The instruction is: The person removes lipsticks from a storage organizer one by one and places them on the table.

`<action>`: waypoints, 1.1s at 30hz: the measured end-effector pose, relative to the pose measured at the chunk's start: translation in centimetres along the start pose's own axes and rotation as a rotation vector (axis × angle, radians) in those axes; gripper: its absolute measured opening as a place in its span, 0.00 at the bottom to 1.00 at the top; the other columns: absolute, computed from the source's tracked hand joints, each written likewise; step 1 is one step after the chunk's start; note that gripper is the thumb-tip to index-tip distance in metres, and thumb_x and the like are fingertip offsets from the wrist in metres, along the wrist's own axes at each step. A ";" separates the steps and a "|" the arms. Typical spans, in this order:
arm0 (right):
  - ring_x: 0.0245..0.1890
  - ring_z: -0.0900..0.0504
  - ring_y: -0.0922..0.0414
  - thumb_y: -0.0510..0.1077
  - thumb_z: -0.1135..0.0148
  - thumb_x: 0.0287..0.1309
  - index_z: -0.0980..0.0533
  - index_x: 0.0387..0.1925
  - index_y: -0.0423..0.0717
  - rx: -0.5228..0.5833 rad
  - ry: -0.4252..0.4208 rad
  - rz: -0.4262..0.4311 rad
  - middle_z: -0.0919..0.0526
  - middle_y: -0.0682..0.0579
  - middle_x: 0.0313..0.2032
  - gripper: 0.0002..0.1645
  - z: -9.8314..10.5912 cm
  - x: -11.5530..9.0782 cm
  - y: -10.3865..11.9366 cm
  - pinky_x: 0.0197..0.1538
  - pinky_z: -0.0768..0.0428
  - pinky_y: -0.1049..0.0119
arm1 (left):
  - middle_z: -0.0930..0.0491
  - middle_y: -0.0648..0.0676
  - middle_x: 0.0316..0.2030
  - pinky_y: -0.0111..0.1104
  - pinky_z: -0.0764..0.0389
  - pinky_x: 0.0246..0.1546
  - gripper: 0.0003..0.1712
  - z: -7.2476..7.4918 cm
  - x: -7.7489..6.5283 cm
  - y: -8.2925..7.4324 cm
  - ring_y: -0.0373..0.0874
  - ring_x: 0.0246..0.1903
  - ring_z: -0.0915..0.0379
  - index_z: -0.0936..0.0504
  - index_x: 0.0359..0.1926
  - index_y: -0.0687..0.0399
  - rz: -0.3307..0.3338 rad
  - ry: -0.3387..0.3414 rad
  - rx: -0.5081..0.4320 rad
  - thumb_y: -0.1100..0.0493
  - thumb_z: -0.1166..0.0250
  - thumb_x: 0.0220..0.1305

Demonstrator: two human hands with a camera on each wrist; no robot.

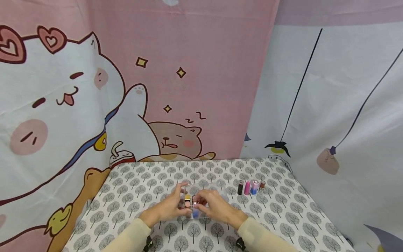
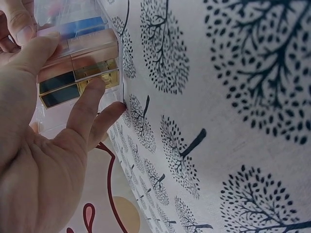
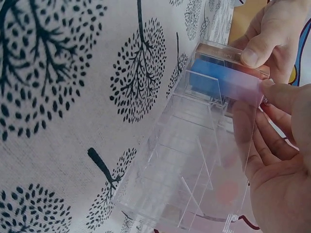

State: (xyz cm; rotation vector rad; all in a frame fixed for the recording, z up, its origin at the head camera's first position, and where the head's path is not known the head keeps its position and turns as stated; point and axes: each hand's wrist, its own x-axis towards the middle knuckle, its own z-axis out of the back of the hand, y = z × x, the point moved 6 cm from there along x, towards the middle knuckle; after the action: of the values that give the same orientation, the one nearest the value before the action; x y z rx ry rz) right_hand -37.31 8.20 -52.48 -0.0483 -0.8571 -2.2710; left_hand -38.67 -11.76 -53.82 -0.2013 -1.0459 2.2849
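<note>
A clear plastic lipstick organizer (image 1: 214,187) with divided compartments sits on the table. My left hand (image 1: 171,206) grips its left end, with thumb at the front and fingers round the back. Near that end stand black-and-gold lipsticks (image 2: 58,90) and a brownish-pink lipstick (image 2: 92,46). Beside them, a blue-and-pink lipstick (image 3: 221,80) stands in the organizer. My right hand (image 1: 212,204) pinches this one's pink upper end with the thumb. Its fingers reach behind, over the compartments, and partly hide what lies there.
To the right stand a black lipstick (image 1: 240,188), a bright pink lipstick (image 1: 247,188), a blue-and-pink tube (image 1: 254,188) and a brown-capped tube (image 1: 262,185). A tree-print cloth (image 1: 135,190) covers the table. Cartoon-printed curtains (image 1: 214,70) hang behind and at the sides.
</note>
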 end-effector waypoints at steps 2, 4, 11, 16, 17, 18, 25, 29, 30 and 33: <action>0.43 0.14 0.74 0.44 0.24 0.79 0.12 0.57 0.48 0.006 -0.001 -0.002 0.07 0.58 0.48 0.11 0.1 0.0 0.0 0.51 0.09 0.78 | 0.27 0.73 0.76 0.44 0.03 0.59 0.65 0.0 0.0 0.0 0.58 0.60 0.09 0.53 0.93 0.53 -0.001 -0.002 0.002 0.54 0.16 0.73; 0.43 0.14 0.74 0.44 0.24 0.79 0.12 0.58 0.48 0.012 -0.003 -0.003 0.07 0.58 0.48 0.12 0.1 -0.1 0.1 0.52 0.09 0.78 | 0.26 0.73 0.76 0.43 0.03 0.59 0.65 0.1 0.0 0.0 0.58 0.59 0.09 0.53 0.93 0.53 -0.003 -0.003 0.004 0.54 0.16 0.73; 0.45 0.13 0.72 0.43 0.24 0.79 0.12 0.57 0.49 0.023 -0.040 0.014 0.07 0.58 0.49 0.11 0.7 -0.2 0.5 0.53 0.08 0.76 | 0.27 0.73 0.76 0.44 0.03 0.60 0.65 0.1 0.0 0.2 0.61 0.62 0.10 0.54 0.93 0.53 -0.007 0.007 0.006 0.52 0.16 0.74; 0.45 0.13 0.72 0.43 0.24 0.78 0.12 0.57 0.50 0.031 -0.058 0.020 0.07 0.58 0.48 0.11 1.2 -0.2 0.7 0.54 0.08 0.76 | 0.26 0.73 0.75 0.39 0.03 0.58 0.65 0.0 0.0 0.3 0.61 0.61 0.09 0.54 0.93 0.52 -0.007 0.005 0.001 0.53 0.17 0.74; 0.45 0.12 0.71 0.43 0.24 0.78 0.12 0.57 0.50 0.029 -0.064 0.028 0.07 0.58 0.48 0.11 1.3 -0.2 0.8 0.54 0.08 0.75 | 0.26 0.72 0.75 0.39 0.03 0.58 0.64 0.0 0.0 0.3 0.61 0.61 0.09 0.54 0.93 0.52 -0.007 0.005 -0.001 0.53 0.17 0.74; 0.45 0.12 0.71 0.42 0.24 0.78 0.12 0.57 0.50 0.027 -0.070 0.037 0.07 0.58 0.48 0.10 1.5 -0.2 0.9 0.54 0.07 0.74 | 0.26 0.72 0.75 0.38 0.03 0.58 0.65 0.0 0.0 0.3 0.61 0.61 0.09 0.54 0.93 0.52 -0.007 0.005 0.002 0.53 0.17 0.74; 0.45 0.12 0.71 0.41 0.24 0.78 0.12 0.57 0.51 0.029 -0.089 0.037 0.07 0.59 0.48 0.12 2.2 -0.5 1.2 0.55 0.07 0.74 | 0.26 0.72 0.75 0.40 0.03 0.59 0.64 0.0 0.2 0.2 0.59 0.61 0.09 0.54 0.93 0.53 -0.012 0.006 0.002 0.54 0.17 0.75; 0.46 0.10 0.70 0.41 0.23 0.77 0.11 0.58 0.49 0.009 -0.120 0.059 0.06 0.58 0.49 0.13 2.9 -0.5 1.5 0.56 0.06 0.73 | 0.26 0.73 0.75 0.39 0.03 0.59 0.64 -0.1 0.3 0.2 0.59 0.62 0.09 0.54 0.93 0.53 -0.016 0.007 0.009 0.53 0.17 0.75; 0.46 0.10 0.70 0.40 0.22 0.76 0.11 0.58 0.49 0.004 -0.127 0.065 0.06 0.58 0.49 0.13 3.1 -0.5 1.6 0.56 0.06 0.73 | 0.26 0.73 0.76 0.39 0.03 0.60 0.64 -0.1 0.3 0.3 0.60 0.62 0.09 0.54 0.93 0.53 -0.016 0.007 0.010 0.52 0.17 0.75; 0.47 0.10 0.69 0.39 0.22 0.76 0.11 0.59 0.47 0.002 -0.137 0.076 0.05 0.57 0.50 0.14 3.5 -0.6 1.7 0.57 0.06 0.72 | 0.26 0.73 0.76 0.39 0.04 0.61 0.64 -0.2 0.4 0.4 0.60 0.63 0.09 0.55 0.93 0.52 -0.013 0.007 0.017 0.52 0.17 0.76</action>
State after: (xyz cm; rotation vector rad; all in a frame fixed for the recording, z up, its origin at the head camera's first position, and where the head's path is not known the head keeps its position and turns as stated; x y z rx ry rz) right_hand -36.46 9.73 -48.93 -0.2338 -0.9127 -2.2156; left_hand -39.13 -11.62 -54.18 -0.1949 -1.0202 2.2787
